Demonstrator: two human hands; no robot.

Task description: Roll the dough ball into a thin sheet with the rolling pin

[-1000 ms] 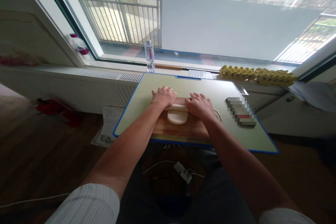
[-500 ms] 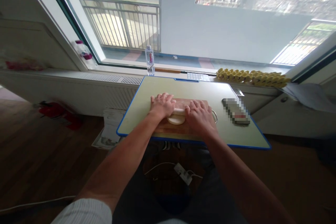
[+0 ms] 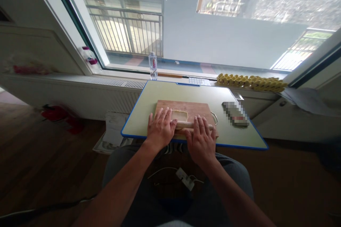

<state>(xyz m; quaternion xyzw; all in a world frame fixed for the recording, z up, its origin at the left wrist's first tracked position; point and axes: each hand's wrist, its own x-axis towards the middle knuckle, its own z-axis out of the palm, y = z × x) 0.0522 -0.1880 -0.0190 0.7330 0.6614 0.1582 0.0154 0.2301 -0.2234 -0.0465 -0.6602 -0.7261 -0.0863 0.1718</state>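
The wooden board [image 3: 195, 109], a smooth reddish-brown rectangle with fine grain, served as the landmark, a curved, shiny metal handle [image 3: 215, 118] at its right end. Upon it, left of its middle, lay the dough [image 3: 180, 115], a pale, flattened sheet with rounded corners and a slightly raised far edge. Across the dough's near part ran the rolling pin [image 3: 184, 124], a slim, plain, light cylinder that looked like wood. The left hand [image 3: 160, 127] lay over the pin's left end, fingers close together and thumb out along it; the right hand [image 3: 201, 138] covered its right part, fingers slightly parted and bent over the top. Both held the pin.

Under the board was a pale green tabletop [image 3: 170, 90], matte, edged in blue. Right of the board lay a flat oblong object [image 3: 236, 114], obscured by pixelation. Beyond the board stood a clear plastic bottle [image 3: 152, 66] whose reddish label marking was too small to read. Beyond the board and to the right stretched yellow, bumpy egg trays [image 3: 250, 82]. Far left beyond the board, another bottle [image 3: 90, 56] wore a purple-pink band, its writing unreadable.
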